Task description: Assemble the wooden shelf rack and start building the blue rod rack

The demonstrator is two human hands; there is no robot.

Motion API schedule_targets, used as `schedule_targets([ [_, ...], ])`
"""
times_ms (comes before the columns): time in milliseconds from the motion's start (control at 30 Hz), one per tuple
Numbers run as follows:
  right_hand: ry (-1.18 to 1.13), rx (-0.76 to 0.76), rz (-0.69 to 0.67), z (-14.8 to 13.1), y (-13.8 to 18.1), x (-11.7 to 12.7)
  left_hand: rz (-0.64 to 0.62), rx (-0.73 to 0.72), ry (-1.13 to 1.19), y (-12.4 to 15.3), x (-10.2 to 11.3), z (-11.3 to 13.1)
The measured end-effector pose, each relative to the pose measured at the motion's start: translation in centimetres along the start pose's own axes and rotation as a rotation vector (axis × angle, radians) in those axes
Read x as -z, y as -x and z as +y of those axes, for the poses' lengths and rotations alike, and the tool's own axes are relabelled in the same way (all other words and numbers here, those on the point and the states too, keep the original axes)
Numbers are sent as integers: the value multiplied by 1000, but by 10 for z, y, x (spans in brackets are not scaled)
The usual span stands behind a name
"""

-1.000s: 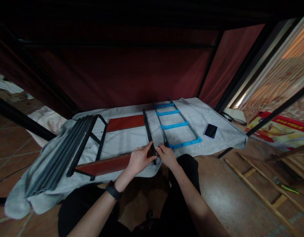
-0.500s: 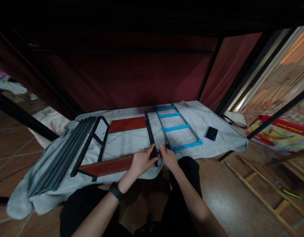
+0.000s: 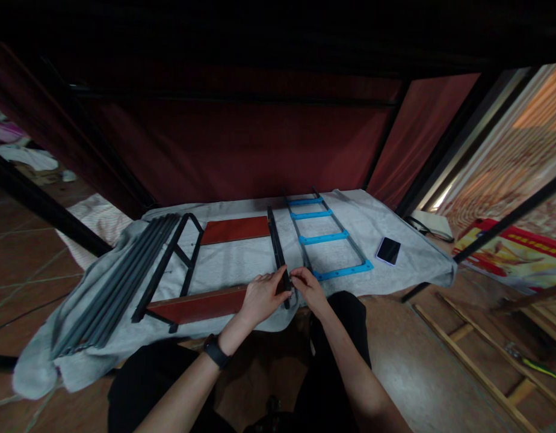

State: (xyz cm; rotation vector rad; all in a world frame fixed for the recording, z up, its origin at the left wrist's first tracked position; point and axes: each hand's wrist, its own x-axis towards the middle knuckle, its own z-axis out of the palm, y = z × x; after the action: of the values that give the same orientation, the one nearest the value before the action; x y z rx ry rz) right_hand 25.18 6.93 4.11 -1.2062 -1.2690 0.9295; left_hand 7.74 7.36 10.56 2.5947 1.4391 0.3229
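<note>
Black below, bare above

A wide black watch (image 3: pixel 216 352), its surface dark all over, circles the left wrist (image 3: pixel 231 338). The left hand (image 3: pixel 261 297), the right hand (image 3: pixel 309 290) and both forearms (image 3: pixel 345 358) are bare. Black trousers (image 3: pixel 352 319) look plain and matt, their finer details lost in shadow.

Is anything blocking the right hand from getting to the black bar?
Nothing that I can see. The right hand has its fingertips right beside the black bar, near its close end, where the left hand touches it. The blue-runged frame lies farther right, not between them.
</note>
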Motion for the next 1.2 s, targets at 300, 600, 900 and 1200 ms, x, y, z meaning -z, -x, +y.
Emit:
schedule_targets([
  [300, 45, -105, 15, -3, -2, 3, 8, -10, 9, 0, -1, -1],
  [600, -118, -95, -4, 0, -6, -3, 22, -9, 8, 1, -1, 1],
  [900, -51, -17, 0, -7, -4, -6, 26, -10, 15, 2, -2, 0],
  [1200, -56, 5, 8, -7, -1, -5, 31, -27, 11, 1, -4, -1],
])
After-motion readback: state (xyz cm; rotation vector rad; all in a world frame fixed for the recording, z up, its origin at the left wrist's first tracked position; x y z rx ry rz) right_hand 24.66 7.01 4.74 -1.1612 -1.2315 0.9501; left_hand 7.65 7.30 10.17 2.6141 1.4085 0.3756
